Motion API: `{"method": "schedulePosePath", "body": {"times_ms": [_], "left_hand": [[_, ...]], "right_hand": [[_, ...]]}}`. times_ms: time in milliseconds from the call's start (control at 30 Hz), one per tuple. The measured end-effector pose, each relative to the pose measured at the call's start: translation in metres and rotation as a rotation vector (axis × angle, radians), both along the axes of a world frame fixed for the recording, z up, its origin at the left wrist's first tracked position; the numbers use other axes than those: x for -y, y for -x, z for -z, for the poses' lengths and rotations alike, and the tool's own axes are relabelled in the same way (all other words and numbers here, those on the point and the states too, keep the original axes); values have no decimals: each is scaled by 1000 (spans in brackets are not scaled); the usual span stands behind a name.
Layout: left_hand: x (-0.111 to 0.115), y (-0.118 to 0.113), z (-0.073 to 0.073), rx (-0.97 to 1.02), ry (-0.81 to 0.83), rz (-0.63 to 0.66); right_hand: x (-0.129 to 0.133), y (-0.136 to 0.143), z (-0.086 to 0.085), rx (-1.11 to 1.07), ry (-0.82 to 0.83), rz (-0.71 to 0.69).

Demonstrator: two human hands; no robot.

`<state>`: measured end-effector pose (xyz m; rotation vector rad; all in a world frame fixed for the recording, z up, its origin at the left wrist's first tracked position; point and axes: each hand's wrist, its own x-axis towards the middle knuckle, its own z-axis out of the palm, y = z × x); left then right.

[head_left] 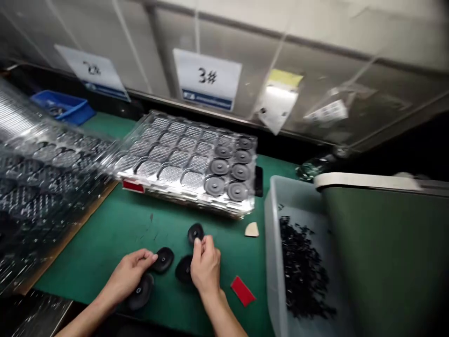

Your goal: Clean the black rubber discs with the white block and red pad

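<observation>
My left hand [129, 271] pinches the edge of a round black disc [163, 260] with a small metal centre. Below that hand, another black disc [139, 291] shows partly behind the fingers. My right hand [206, 264] is closed on a third black disc [195, 232], held upright at its lower edge. One more dark disc [183, 269] lies beside the right palm, partly covered by it; whether the hand touches it I cannot tell. Beyond both hands sits a clear plastic tray [170, 173], its right-hand pockets filled with several similar discs [215, 186].
At right stands a translucent bin [275, 262] of small black parts [303, 276], next to a green box-like surface [379, 243]. A red piece [243, 291] and a cream wedge [251, 229] lie on the green mat [105, 243]. Stacked clear trays [38, 178] and a blue bin [66, 105] are at left.
</observation>
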<state>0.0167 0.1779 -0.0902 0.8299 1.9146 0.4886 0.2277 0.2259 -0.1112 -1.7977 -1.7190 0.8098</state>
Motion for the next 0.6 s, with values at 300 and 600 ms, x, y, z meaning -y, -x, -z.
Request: {"method": "schedulePosePath", "body": {"times_ms": [300, 600], "left_hand": [[30, 69, 50, -88, -169, 314], [128, 52, 25, -50, -641, -66]], "right_hand": [[-17, 52, 44, 163, 25, 94], [188, 69, -35, -100, -291, -319]]}}
